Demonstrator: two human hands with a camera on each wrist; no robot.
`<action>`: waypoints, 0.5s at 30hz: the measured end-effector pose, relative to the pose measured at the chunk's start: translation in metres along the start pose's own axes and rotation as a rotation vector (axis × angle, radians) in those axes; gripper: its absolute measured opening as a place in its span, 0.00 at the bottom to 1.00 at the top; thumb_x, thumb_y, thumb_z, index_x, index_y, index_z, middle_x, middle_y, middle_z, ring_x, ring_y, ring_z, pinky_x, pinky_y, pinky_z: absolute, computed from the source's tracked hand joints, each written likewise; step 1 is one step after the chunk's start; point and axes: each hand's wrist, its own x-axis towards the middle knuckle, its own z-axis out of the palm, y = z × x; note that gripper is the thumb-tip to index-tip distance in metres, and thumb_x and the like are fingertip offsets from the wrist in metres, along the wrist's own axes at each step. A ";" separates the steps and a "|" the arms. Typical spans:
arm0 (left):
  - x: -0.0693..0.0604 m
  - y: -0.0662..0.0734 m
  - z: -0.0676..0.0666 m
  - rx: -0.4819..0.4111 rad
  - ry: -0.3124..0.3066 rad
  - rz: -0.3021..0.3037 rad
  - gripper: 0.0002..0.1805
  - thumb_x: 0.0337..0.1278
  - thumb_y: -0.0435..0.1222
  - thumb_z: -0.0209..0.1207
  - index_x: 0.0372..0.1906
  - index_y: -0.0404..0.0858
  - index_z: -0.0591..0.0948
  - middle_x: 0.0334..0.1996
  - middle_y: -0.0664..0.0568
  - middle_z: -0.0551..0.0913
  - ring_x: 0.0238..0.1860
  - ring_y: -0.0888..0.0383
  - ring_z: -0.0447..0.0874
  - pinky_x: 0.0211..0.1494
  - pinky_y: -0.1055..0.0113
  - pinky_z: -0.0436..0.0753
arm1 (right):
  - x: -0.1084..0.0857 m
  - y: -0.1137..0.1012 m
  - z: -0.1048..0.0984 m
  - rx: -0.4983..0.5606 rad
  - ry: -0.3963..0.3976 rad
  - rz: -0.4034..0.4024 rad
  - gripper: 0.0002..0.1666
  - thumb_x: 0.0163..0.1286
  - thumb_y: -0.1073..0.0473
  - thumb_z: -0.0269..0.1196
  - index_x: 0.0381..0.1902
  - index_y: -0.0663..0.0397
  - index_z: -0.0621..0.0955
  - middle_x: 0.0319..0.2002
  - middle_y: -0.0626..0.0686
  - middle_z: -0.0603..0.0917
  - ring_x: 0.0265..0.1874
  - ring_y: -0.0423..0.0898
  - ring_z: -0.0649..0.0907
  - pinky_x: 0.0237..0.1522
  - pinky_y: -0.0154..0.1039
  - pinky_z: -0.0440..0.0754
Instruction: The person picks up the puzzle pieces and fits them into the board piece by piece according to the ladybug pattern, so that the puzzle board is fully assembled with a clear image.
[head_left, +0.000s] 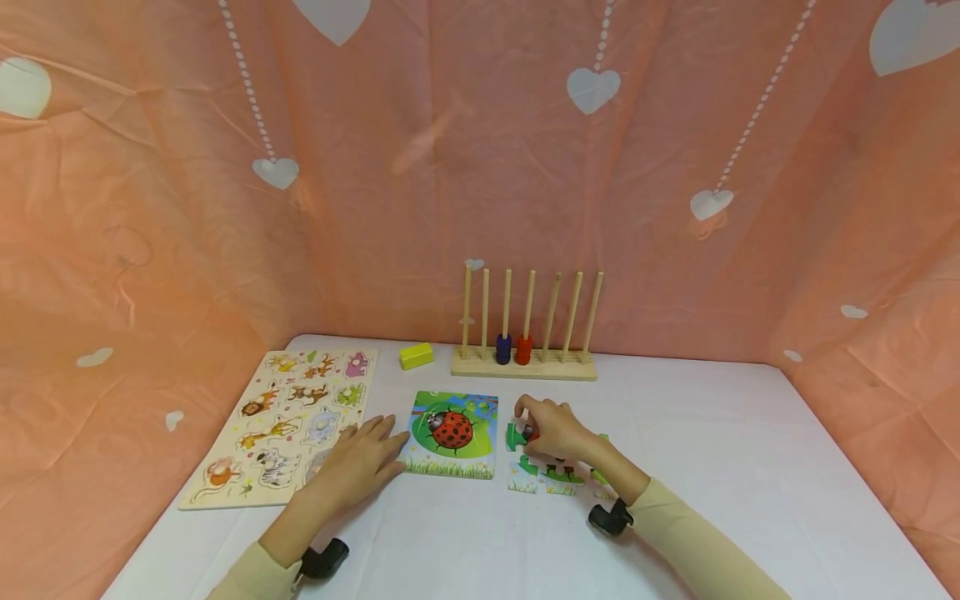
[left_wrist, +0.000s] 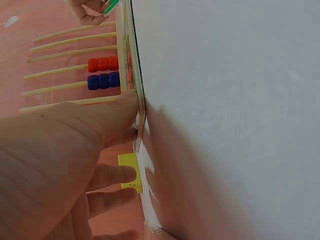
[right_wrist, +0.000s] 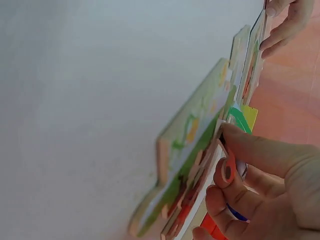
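- The left hand (head_left: 358,462), fingers spread, touches the left edge of the ladybird board (head_left: 452,435); the animal board (head_left: 262,499) lies farther left;
- the right hand (head_left: 558,429) pinches a piece (right_wrist: 228,171), right of the ladybird board, by the loose pieces (head_left: 561,475);
- a yellow block (head_left: 416,357) and peg rack (head_left: 553,368) stand far.

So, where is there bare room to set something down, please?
Widest patch: right of the peg abacus and right forearm; another, in front of the ladybug puzzle. Crowded: by the left hand, between that puzzle and the animal peg board; under the right hand, among loose pieces.
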 end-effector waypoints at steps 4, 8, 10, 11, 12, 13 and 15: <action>0.000 0.000 0.001 0.003 -0.002 0.000 0.24 0.65 0.44 0.62 0.62 0.36 0.80 0.66 0.33 0.72 0.67 0.35 0.68 0.64 0.32 0.66 | 0.000 0.000 0.001 -0.024 0.011 -0.051 0.18 0.56 0.62 0.76 0.40 0.50 0.79 0.29 0.44 0.79 0.34 0.44 0.73 0.44 0.51 0.67; 0.001 0.000 0.001 0.005 -0.005 0.003 0.25 0.65 0.44 0.62 0.62 0.36 0.80 0.66 0.32 0.72 0.67 0.35 0.68 0.64 0.32 0.67 | 0.001 0.000 0.001 -0.012 0.038 -0.089 0.12 0.59 0.65 0.73 0.37 0.51 0.81 0.27 0.43 0.77 0.32 0.43 0.71 0.42 0.47 0.66; 0.001 0.000 0.001 0.003 -0.008 0.003 0.25 0.65 0.44 0.62 0.62 0.36 0.80 0.66 0.32 0.72 0.67 0.34 0.68 0.64 0.31 0.67 | 0.004 -0.002 0.001 0.020 0.048 -0.106 0.10 0.61 0.69 0.70 0.37 0.52 0.81 0.27 0.44 0.78 0.31 0.42 0.71 0.40 0.43 0.69; 0.001 0.000 0.001 0.002 -0.009 0.002 0.25 0.66 0.44 0.62 0.62 0.36 0.80 0.66 0.32 0.72 0.67 0.34 0.68 0.64 0.31 0.66 | 0.005 -0.003 0.000 0.038 0.054 -0.112 0.11 0.61 0.71 0.69 0.37 0.53 0.82 0.28 0.45 0.78 0.30 0.42 0.71 0.38 0.41 0.70; 0.001 0.000 0.001 0.000 -0.011 -0.001 0.25 0.66 0.44 0.62 0.62 0.36 0.80 0.66 0.32 0.72 0.67 0.34 0.67 0.64 0.31 0.66 | 0.007 -0.005 0.000 0.059 0.058 -0.117 0.11 0.61 0.73 0.67 0.37 0.54 0.82 0.28 0.46 0.79 0.30 0.41 0.72 0.36 0.39 0.71; 0.001 0.000 0.001 -0.003 -0.013 -0.003 0.25 0.66 0.44 0.62 0.62 0.36 0.79 0.66 0.32 0.72 0.68 0.34 0.67 0.64 0.31 0.66 | 0.010 -0.007 0.000 0.075 0.063 -0.124 0.11 0.60 0.75 0.66 0.36 0.55 0.82 0.28 0.47 0.79 0.29 0.41 0.72 0.33 0.37 0.72; 0.001 0.000 0.000 -0.007 -0.015 -0.008 0.25 0.66 0.44 0.62 0.63 0.36 0.79 0.66 0.32 0.71 0.68 0.34 0.67 0.65 0.31 0.65 | 0.016 -0.012 -0.001 0.111 0.071 -0.130 0.11 0.61 0.76 0.64 0.36 0.57 0.82 0.27 0.48 0.79 0.26 0.41 0.73 0.29 0.35 0.73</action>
